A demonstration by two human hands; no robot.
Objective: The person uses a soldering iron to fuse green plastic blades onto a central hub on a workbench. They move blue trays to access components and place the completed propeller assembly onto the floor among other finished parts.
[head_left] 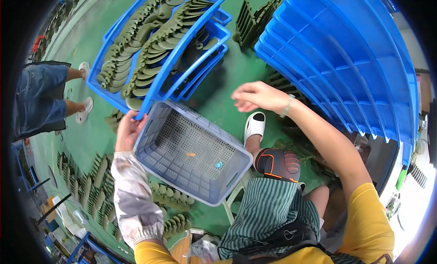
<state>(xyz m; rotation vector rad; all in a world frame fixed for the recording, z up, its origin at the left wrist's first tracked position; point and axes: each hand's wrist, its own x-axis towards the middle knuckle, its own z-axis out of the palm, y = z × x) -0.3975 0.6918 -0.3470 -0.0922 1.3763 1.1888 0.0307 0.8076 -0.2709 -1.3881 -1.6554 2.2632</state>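
A grey-blue perforated plastic basket [200, 123] sits in the middle, slightly tilted. Inside it lie only a small orange-brown scrap [190, 154] and a small light-blue bit [219, 165]. My left hand [129, 131] grips the basket's left rim, close to the corner of a blue crate [157, 75]. That crate holds rows of dark green, disc-shaped plastic parts [154, 50] joined in strips. My right hand [258, 96] is raised beyond the basket's right end, fingers loosely bent and apart, with nothing in them.
Large blue crates [337, 50] stand nested on their side at the right. More green parts [88, 182] lie on the green floor at left and below the basket. A person in denim shorts [43, 98] stands at the left. A pale green stool [231, 205] is beside my knee.
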